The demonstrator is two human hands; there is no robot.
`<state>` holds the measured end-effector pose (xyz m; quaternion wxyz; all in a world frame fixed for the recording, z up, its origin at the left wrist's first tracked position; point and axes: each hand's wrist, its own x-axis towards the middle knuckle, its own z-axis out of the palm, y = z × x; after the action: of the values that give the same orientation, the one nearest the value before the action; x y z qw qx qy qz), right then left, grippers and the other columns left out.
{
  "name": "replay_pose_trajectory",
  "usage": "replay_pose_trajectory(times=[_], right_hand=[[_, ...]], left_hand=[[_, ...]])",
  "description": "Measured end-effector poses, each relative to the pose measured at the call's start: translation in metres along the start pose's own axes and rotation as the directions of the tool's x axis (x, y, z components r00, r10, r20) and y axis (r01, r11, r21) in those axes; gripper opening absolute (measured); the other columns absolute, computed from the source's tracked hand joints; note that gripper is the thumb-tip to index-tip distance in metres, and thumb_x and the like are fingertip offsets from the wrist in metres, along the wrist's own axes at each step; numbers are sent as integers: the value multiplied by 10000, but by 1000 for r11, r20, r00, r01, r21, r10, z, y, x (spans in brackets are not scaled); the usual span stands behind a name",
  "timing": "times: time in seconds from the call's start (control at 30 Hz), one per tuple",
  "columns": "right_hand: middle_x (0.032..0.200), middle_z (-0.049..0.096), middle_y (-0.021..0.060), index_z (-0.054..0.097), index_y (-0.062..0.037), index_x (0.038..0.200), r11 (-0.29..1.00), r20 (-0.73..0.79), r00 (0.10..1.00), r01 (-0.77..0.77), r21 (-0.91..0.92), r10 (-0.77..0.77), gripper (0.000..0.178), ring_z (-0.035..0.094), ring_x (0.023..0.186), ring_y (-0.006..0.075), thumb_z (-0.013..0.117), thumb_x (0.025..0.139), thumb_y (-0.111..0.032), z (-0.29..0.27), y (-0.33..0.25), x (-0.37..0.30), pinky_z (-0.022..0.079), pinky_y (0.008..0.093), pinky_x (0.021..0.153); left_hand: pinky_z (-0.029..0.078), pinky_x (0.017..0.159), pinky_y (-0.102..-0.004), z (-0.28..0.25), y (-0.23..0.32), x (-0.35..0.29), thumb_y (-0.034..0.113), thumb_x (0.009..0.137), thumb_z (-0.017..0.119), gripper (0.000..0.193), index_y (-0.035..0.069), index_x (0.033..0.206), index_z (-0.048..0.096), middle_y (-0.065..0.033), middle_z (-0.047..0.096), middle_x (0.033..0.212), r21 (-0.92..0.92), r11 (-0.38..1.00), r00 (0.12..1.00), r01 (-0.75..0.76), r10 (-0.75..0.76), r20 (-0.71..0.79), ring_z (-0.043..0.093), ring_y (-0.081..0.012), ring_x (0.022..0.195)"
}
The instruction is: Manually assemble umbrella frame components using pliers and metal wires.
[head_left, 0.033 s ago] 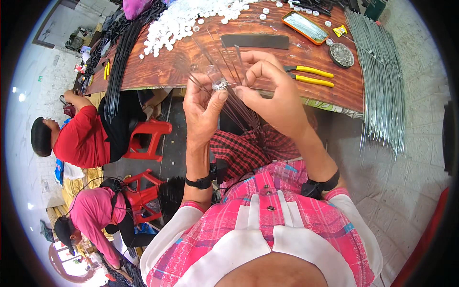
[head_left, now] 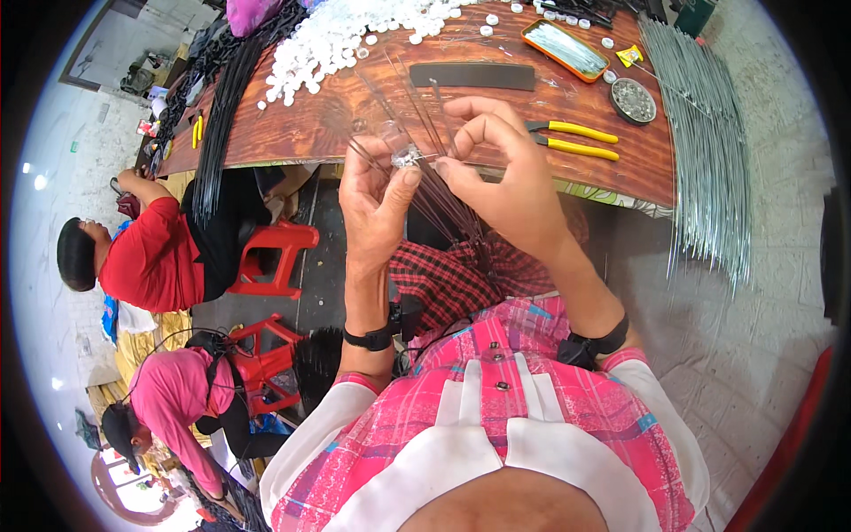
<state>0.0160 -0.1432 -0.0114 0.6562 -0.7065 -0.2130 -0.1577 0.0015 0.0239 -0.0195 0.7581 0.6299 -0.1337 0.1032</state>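
Observation:
My left hand is closed around the gathered end of a bundle of thin dark metal ribs, which looks like part of an umbrella frame. At its thumb and fingertips sits a small whitish, shiny hub. Some ribs fan out above my fingers; others run down to my lap. My right hand is just right of the hub, thumb and forefinger pinched on a thin rib or wire pointing toward it. Its exact shape is too small to make out.
On the wooden table lie yellow-handled pliers, a dark flat bar, a tray of thin pins, a round dish and piled white caps. Silvery wires hang over the right edge. Two people sit or bend at left.
Almost nothing differs. My right fingertips have shifted very slightly by the hub, and the upper ribs have tilted a little. My left hand keeps its hold.

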Motion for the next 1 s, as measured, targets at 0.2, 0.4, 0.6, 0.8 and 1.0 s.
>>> replay_pose_trajectory(times=[0.2,0.4,0.6,0.8,1.0], right_hand=[[880,623,92,634,-30,781,987,-131,991,0,-162,-22,122,625,821,268,710,701,-82,14,2,-7,489,348,714],[837,629,85,661,-12,800,996,-122,991,-59,-69,50,109,638,770,228,701,723,-77,17,1,-8,494,321,668],[841,638,99,671,-1,818,998,-106,994,32,-54,-37,109,643,765,216,696,740,-72,17,8,-9,496,310,664],[856,649,104,669,5,805,987,-122,986,101,-122,-115,102,646,770,211,715,744,-63,20,17,-6,498,308,677],[898,648,91,640,17,937,978,-35,997,-64,197,72,232,627,839,175,742,768,-105,17,46,-9,489,297,771]], left_hand=[[474,828,-250,-2,-2,0,116,861,679,354,-8,1126,479,-109,620,1028,51,998,1000,-21,22,-9,585,-126,931],[485,813,-241,2,3,-1,81,874,654,328,-28,1129,477,-145,632,1046,61,998,1000,-11,12,-8,594,-131,949],[499,799,-240,0,4,-1,56,860,667,324,-42,1121,502,-122,633,1039,123,992,999,29,-25,-35,605,-124,931],[504,795,-240,1,3,2,34,856,663,316,-46,1127,521,-130,647,1048,113,992,997,49,-42,-60,621,-127,923],[508,809,-254,9,2,5,13,853,654,320,-45,1141,529,-140,651,1080,161,987,998,19,-8,-69,628,-134,940]])
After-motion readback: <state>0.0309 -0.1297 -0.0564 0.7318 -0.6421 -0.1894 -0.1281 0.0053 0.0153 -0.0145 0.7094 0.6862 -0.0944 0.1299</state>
